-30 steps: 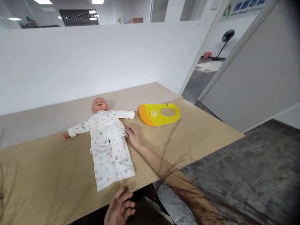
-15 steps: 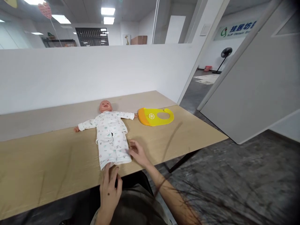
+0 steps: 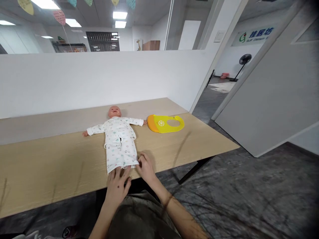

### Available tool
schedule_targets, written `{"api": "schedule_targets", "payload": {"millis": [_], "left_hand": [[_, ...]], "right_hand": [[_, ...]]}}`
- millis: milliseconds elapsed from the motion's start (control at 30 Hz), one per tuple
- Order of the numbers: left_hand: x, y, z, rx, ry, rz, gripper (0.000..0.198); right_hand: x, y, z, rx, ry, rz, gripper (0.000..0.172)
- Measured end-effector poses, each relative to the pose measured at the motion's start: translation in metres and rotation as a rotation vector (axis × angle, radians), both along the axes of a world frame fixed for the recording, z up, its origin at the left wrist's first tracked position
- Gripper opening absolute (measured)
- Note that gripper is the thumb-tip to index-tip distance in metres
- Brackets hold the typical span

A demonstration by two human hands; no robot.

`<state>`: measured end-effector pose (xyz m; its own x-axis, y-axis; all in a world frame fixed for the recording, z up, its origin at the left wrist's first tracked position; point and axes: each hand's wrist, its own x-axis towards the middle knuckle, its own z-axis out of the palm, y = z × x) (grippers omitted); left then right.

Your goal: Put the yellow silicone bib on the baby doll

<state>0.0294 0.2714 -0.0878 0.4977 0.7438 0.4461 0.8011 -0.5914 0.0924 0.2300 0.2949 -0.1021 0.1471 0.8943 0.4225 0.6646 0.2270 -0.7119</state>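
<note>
A baby doll (image 3: pixel 114 112) lies on its back on the table, arms stretched out to both sides. It wears a white printed top (image 3: pixel 119 127) and matching trousers (image 3: pixel 121 152), whose legs end near the table's front edge. My left hand (image 3: pixel 118 187) lies at the hem of the trouser leg on the left, fingers spread and their tips partly hidden at the cloth. At the other hem's outer corner, my right hand (image 3: pixel 147 169) has bent fingers and thumb closed on the edge of the trousers. The doll's feet cannot be seen.
A yellow and orange bib (image 3: pixel 161 127) lies flat beside the doll's hand on the right. The wooden table (image 3: pixel 199 139) backs onto a white partition (image 3: pixel 99 76). To the right stand a grey door panel (image 3: pixel 269 89) and, through the opening, a black fan (image 3: pixel 245 59).
My left hand has moved up to the trouser hem, fingers spreading wider. The right hand has shifted down to the hem's corner and closed there. The view has tilted up slightly.
</note>
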Motion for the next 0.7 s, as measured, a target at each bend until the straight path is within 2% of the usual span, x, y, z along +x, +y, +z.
{"api": "schedule_targets", "payload": {"millis": [200, 467, 567, 633, 667, 700], "left_hand": [[0.011, -0.02, -0.009, 0.09, 0.106, 0.111, 0.057], [0.011, -0.022, -0.007, 0.071, 0.034, 0.086, 0.064], [-0.001, -0.028, -0.006, 0.001, -0.115, -0.035, 0.059], [-0.017, -0.029, -0.004, -0.102, -0.321, -0.081, 0.044], [-0.026, -0.027, -0.002, -0.155, -0.46, -0.051, 0.036], [-0.036, -0.021, 0.0, -0.2, -0.611, 0.032, 0.029]], "right_hand": [[0.003, -0.007, 0.001, -0.011, -0.068, -0.061, 0.005], [0.001, -0.005, 0.002, -0.022, -0.017, -0.084, 0.009], [0.004, -0.008, 0.008, -0.032, 0.018, -0.033, 0.009], [0.01, -0.008, 0.014, -0.048, 0.108, 0.069, 0.015], [0.014, -0.008, 0.017, -0.067, 0.168, 0.117, 0.018], [0.018, -0.005, 0.019, -0.093, 0.228, 0.151, 0.02]]}}
